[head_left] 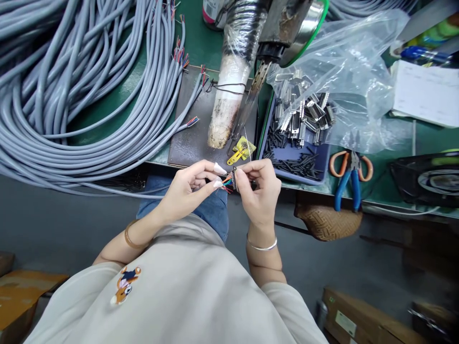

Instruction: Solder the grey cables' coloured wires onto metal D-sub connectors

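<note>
My left hand [188, 188], with white covers on the thumb and a fingertip, pinches the thin coloured wires [227, 181] at a cable's end. My right hand [261, 191] grips a small multi-pin connector [234, 179] between thumb and fingers. The wire ends meet the connector's pin side; whether any is fixed to it I cannot tell. Both hands are close together just off the bench's front edge. Right behind them lies a yellow clip-like piece [236, 155] on a dark board [186, 145]. A thin pale strand [248, 143] rises beside my right hand.
Grey cables [118, 138] with stripped ends fill the left. A plastic-wrapped tube [229, 91] and a metal arm [256, 88] come down over the board. To the right are a blue tray [294, 172] of connectors and black sleeves, a plastic bag [358, 71] and blue-handled pliers [353, 181].
</note>
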A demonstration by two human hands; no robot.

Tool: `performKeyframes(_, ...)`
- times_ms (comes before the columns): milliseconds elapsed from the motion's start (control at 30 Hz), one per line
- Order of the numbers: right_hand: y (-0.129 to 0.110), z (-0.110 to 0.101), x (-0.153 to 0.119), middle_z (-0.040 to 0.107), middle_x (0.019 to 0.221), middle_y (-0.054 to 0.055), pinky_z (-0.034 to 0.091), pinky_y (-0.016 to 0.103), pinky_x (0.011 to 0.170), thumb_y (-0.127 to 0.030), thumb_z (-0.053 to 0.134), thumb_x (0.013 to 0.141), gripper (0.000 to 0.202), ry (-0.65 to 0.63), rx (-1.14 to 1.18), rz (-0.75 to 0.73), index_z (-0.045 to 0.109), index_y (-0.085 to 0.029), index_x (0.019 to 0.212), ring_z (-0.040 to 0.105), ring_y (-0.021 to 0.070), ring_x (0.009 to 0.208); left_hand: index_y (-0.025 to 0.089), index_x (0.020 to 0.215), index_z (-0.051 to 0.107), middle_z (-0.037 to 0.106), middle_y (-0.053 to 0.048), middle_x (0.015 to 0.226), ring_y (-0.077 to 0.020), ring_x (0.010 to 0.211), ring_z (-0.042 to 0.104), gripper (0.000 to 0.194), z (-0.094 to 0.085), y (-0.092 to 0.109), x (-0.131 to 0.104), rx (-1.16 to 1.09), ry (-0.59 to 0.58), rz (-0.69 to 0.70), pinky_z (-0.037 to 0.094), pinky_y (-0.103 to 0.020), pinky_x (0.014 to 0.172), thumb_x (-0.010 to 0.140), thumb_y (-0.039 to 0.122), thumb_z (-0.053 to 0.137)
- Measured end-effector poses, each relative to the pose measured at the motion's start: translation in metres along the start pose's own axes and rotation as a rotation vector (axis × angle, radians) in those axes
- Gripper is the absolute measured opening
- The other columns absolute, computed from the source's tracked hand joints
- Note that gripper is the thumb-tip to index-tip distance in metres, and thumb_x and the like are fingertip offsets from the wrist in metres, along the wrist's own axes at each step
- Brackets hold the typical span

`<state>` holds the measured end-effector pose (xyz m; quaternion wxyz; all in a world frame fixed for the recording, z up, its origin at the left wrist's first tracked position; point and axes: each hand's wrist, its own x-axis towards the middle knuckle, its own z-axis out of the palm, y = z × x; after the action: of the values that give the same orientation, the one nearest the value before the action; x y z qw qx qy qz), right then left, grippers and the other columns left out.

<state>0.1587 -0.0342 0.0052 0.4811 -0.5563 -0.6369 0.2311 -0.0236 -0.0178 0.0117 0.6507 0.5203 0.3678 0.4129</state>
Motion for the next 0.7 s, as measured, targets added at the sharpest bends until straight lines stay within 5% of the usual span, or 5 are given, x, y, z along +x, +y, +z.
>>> performKeyframes(133,-0.004,0.0,-0.001,0.055,0.069,-0.008,0.04,0.021,0.05,-0.026,0.065,0.098,0.013,-0.014,0.062,0.046,0.057,-0.024,0.087,0.048,0.0065,0.053,0.015,0.107,0.07,0.079,-0.006,0.09,-0.0085,0.063,0.067,0.019,-0.002,-0.001,-0.003,0.047,-0.009,0.018,0.048,-0.016,0.053,0.093,0.028,0.073)
performKeyframes(333,-0.005,-0.004,-0.002,0.055,0.068,-0.007,0.039,0.022,0.049,-0.03,0.067,0.097,0.015,0.045,0.058,0.098,0.057,-0.024,0.086,0.049,0.0073,0.053,0.016,0.098,0.075,0.081,-0.006,0.091,-0.0114,0.069,0.066,0.01,0.007,-0.007,-0.013,0.489,0.166,0.316,0.051,-0.021,0.062,0.089,0.02,0.077)
performKeyframes(400,-0.002,-0.007,0.001,0.058,0.068,-0.007,0.041,0.022,0.05,-0.031,0.067,0.097,0.017,0.001,0.09,0.129,0.056,-0.024,0.086,0.052,0.0079,0.054,0.016,0.091,0.075,0.081,-0.006,0.088,-0.013,0.072,0.07,0.005,0.009,-0.008,-0.014,0.48,0.121,0.343,0.053,-0.022,0.067,0.091,0.021,0.075)
performKeyframes(533,0.006,-0.01,0.002,0.06,0.066,-0.007,0.044,0.022,0.052,-0.035,0.065,0.098,0.019,-0.206,0.161,0.185,0.055,-0.024,0.087,0.057,0.0087,0.054,0.015,0.085,0.069,0.075,-0.003,0.068,-0.008,0.048,0.057,0.024,-0.001,-0.005,-0.006,0.098,-0.119,-0.043,0.044,-0.019,0.048,0.094,0.037,0.072)
performKeyframes(700,0.006,-0.009,-0.011,0.057,0.063,-0.008,0.037,0.021,0.048,-0.031,0.065,0.1,0.01,0.099,-0.04,0.052,0.065,-0.024,0.093,0.049,0.006,0.047,0.015,0.082,0.061,0.071,-0.001,0.063,-0.0023,0.035,0.04,0.043,-0.013,0.0,0.003,-0.15,-0.127,-0.313,0.025,-0.017,0.035,0.083,0.053,0.081)
